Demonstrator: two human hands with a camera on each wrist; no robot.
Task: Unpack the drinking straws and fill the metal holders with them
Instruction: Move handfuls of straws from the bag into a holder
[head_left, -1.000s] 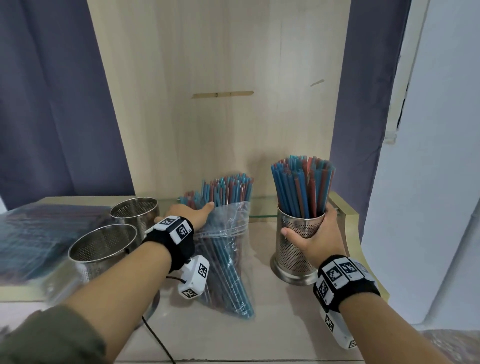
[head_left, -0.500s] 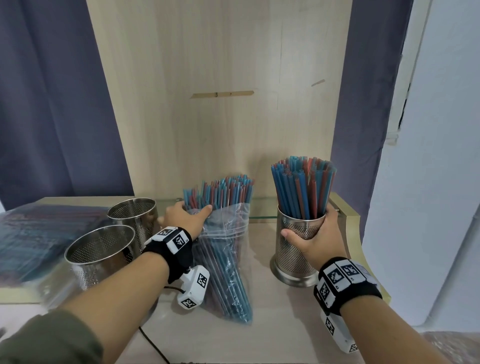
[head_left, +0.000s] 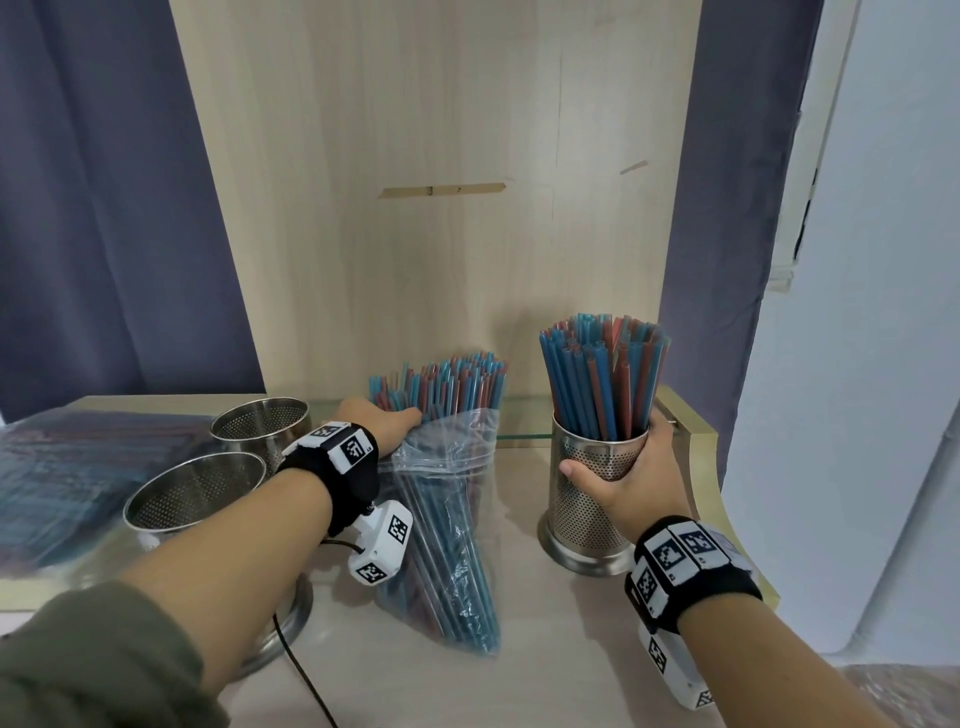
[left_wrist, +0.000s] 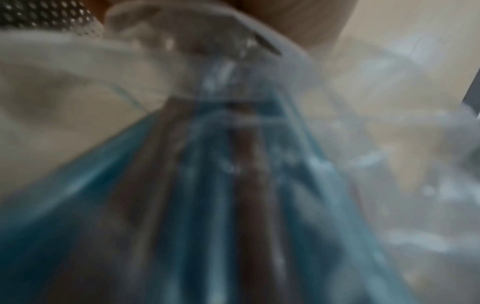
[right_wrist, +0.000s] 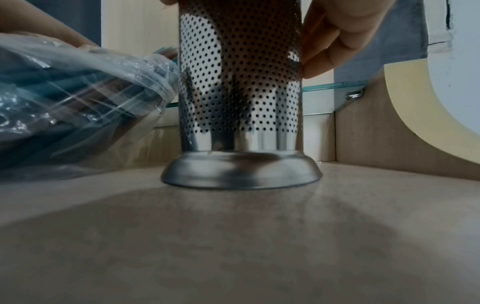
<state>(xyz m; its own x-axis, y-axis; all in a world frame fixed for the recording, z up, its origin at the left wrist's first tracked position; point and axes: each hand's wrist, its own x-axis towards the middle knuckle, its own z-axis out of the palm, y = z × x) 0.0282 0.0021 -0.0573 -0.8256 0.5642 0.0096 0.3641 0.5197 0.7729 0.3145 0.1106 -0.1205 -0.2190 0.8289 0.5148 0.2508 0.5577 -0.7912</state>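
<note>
- Gripping the full metal holder (head_left: 597, 486) with my right hand (head_left: 636, 480), thumb on the near side, fingers (right_wrist: 335, 44) curled round the far side; it stands upright on the counter (head_left: 561, 644), packed with blue and red straws (head_left: 602, 376)
- My left hand (head_left: 376, 423) sits at the mouth of the plastic bag (head_left: 447, 514), fingers buried among the loose straws (head_left: 441, 384) sticking out; cannot tell if they clasp any
- Bag lies just left of the full holder, straws inside
- Two empty holders, near (head_left: 192, 493) and far (head_left: 262, 423), stand left of my forearm
- More wrapped straw packs (head_left: 67, 467) at far left
</note>
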